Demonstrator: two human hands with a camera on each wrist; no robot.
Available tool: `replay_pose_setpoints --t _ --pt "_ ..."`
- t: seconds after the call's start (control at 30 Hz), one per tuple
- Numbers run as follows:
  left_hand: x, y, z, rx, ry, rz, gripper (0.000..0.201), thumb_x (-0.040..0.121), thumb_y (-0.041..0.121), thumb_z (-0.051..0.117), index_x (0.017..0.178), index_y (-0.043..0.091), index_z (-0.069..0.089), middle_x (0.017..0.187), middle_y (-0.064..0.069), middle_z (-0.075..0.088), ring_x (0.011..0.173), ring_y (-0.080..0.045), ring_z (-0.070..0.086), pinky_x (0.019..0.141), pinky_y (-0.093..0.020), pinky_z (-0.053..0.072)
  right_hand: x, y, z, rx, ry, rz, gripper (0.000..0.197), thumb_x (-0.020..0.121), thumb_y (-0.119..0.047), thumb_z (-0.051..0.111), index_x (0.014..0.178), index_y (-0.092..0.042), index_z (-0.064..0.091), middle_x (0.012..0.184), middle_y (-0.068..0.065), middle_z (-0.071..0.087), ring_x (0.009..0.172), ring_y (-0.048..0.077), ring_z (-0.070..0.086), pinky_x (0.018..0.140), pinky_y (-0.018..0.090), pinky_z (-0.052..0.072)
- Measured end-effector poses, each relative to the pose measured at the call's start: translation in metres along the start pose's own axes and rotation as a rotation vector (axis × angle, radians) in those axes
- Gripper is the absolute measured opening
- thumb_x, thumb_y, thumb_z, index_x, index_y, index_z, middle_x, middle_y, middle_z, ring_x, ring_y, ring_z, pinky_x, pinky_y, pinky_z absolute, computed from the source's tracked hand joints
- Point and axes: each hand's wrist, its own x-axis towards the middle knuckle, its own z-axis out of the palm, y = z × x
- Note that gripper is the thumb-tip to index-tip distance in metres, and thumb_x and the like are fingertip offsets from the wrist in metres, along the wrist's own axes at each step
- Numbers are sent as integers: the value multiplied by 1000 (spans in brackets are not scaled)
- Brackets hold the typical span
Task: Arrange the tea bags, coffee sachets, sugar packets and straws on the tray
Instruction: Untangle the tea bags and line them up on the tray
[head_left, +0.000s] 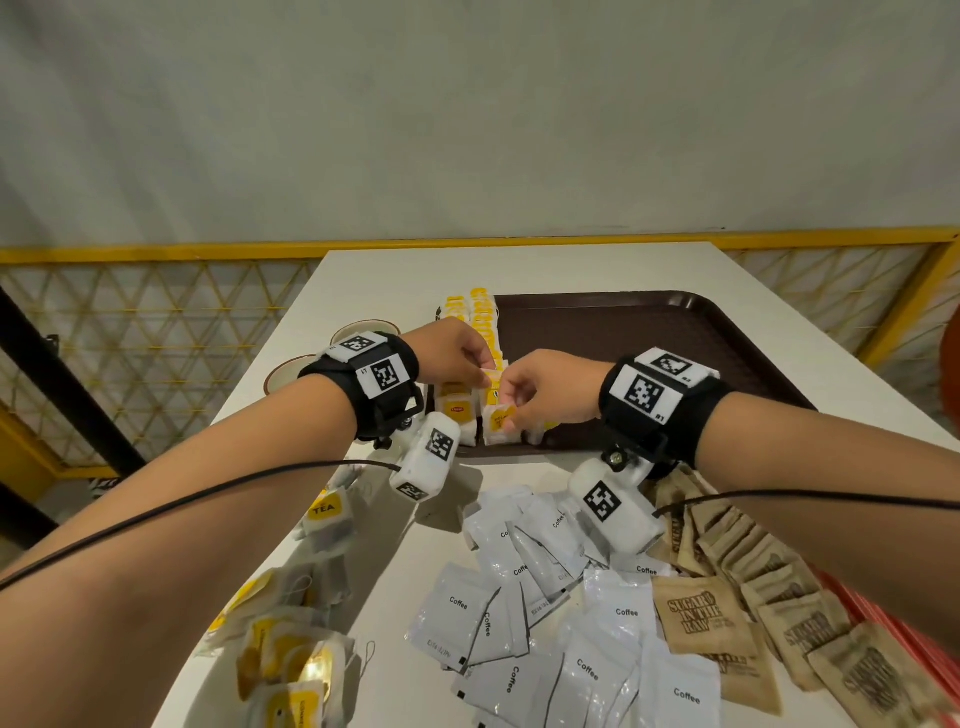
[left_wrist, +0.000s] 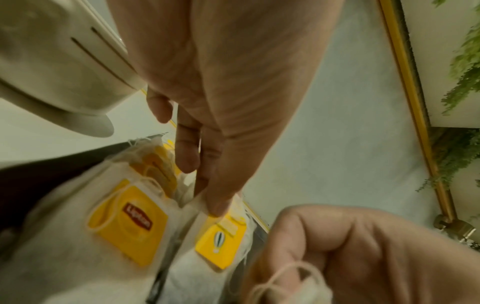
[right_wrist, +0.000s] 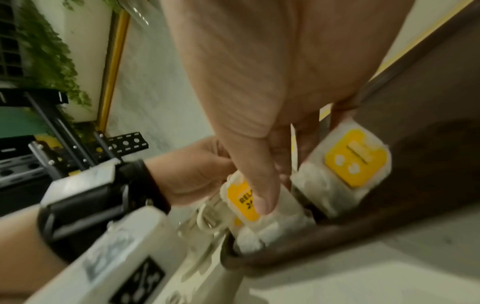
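On a white surface (head_left: 571, 270) bounded by a yellow lattice railing (head_left: 156, 312), tea bags (head_left: 483, 332) are lined along the brown tray's (head_left: 623, 332) left edge, one tea bag (head_left: 500, 420) being pinched by both the left hand (head_left: 457, 353) and right hand (head_left: 550, 389).

1. "Lipton": red logo on the yellow tag of a tea bag (left_wrist: 127, 224) standing in the tray.
2. "TEA": yellow tag of a loose tea bag (head_left: 323, 509) on the table.
3. "Coffee": white coffee sachets (head_left: 457, 605).
4. "SUGAR IN THE RAW": brown sugar packets (head_left: 698, 616).
5. "RELA…", partly covered: yellow tag of a tea bag under the thumb (right_wrist: 242, 200).
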Motion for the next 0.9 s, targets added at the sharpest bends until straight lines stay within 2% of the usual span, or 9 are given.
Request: replay_pose_setpoints --t 0.1,0.17,0.27,0.37,0.47,0.57,0.67,0.8,0.9 --pt "-1 2 -2 -7 0 14 4 85 18 70 88 20 68 75 11 61 73 -5 57 74 -19 47 -9 5 -22 173 66 -7 15 82 -15 75 85 -21 61 77 -4 61 71 11 56 75 28 47" --pt "-1 5 -4 -25 -12 7 5 85 19 71 85 21 66 77 11 61 77 -6 57 78 -21 47 -14 8 -36 363 214 -21 15 85 -9 70 93 -19 63 89 5 66 83 15 60 83 33 51" --pt "-2 9 -5 -52 -74 -21 8 84 23 72 90 20 68 81 10 63 84 -8 58 87 -26 46 -19 17 -50 498 323 28 19 88 1 61 103 -10 63 97 12 65 89 21 60 76 28 53" --pt "-3 10 -2 -50 -178 -58 7 84 22 72 90 20 69 81 8 65 83 -9 60 88 -27 49 -21 30 -55 326 60 118 34 86 -3 66 118 -14 61 95 7 64 84 20 58 77 30 50" --pt "-2 9 3 -29 -156 -73 8 85 21 71 92 19 68 79 8 64 79 -8 59 83 -25 51 -22 35 -49 94 -192 185 46 85 -15 71 128 -24 56 88 -6 64 83 12 61 77 24 52" --pt "-1 7 7 33 -65 -44 13 85 20 71 97 16 69 76 11 59 75 -6 56 71 -17 47 -15 38 -34 -74 -160 170 32 87 -23 69 118 -26 63 93 0 70 86 17 65 77 26 53" --pt "-2 5 6 17 -14 -50 13 81 19 74 94 18 70 85 8 61 88 -13 61 82 -26 52 -9 41 -25 -153 -100 179 7 89 -24 66 92 -18 67 81 6 68 69 14 58 67 24 48" --pt "-2 -1 0 -45 45 -63 10 82 13 72 91 16 73 90 2 67 93 -17 64 91 -34 53 -9 46 -38 -190 -87 275 21 90 -20 63 103 -5 68 88 14 69 72 16 57 61 22 46" --pt "-1 -4 0 -31 32 -63 8 81 13 73 89 16 73 87 3 67 88 -14 63 87 -30 53 -11 45 -45 -266 -63 288 21 90 -22 63 104 -8 68 84 2 63 73 13 55 59 19 41"
